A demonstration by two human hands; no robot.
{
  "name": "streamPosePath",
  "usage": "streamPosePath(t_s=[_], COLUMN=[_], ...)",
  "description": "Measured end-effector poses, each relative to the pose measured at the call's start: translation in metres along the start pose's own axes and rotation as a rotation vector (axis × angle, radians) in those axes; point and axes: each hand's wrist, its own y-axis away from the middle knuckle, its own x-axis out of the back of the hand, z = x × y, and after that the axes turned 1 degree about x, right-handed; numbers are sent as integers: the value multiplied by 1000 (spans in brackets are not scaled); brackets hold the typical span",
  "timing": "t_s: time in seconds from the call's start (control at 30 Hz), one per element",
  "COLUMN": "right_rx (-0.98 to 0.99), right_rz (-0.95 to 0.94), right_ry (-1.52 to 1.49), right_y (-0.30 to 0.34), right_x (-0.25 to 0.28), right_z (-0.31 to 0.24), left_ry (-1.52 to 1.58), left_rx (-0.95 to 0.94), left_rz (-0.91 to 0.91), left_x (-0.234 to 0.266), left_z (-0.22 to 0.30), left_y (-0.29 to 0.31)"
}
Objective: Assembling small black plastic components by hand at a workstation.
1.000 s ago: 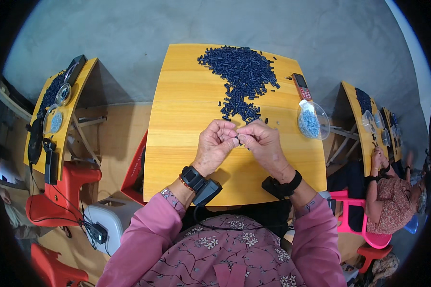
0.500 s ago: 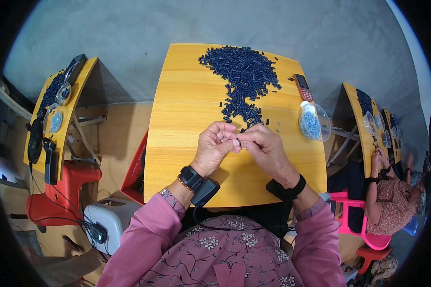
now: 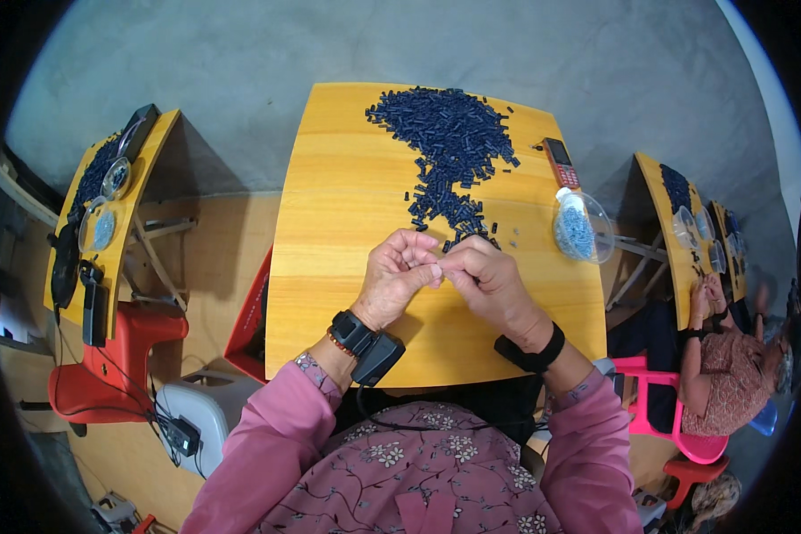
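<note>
My left hand [image 3: 399,274] and my right hand [image 3: 489,278] meet fingertip to fingertip over the middle of the yellow wooden table [image 3: 329,196]. Both are pinched closed; whatever lies between the fingertips is too small and covered to name. Just beyond them, a trail of small dark blue tubular pieces [image 3: 436,200] runs back to a large heap [image 3: 445,129] of the same pieces. To the right of my hands stands a clear plastic bowl [image 3: 607,233] holding many tiny light blue parts [image 3: 576,233].
A red mobile phone [image 3: 561,160] lies at the table's right edge, behind the bowl. Side tables [image 3: 156,151] with similar heaps flank mine. At the right a person [image 3: 730,383] sits working. A red stool [image 3: 125,356], a grey stool [image 3: 205,409] and cables are at the left.
My hands stay together in nearly the same spot. A dark bit that showed between my fingertips is no longer visible. A co-worker's leg at the lower left has gone from view.
</note>
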Motion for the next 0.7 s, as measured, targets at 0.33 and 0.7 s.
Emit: streamPosePath(t_s=[0.33, 0.7], right_rx=[-192, 16], right_rz=[203, -117], right_ry=[226, 384], right_y=[-30, -57], right_x=[37, -2], right_z=[27, 30], left_ry=[-381, -394], left_rx=[-302, -431], left_rz=[363, 767], left_x=[-3, 14], left_z=[8, 12], left_y=[0, -11])
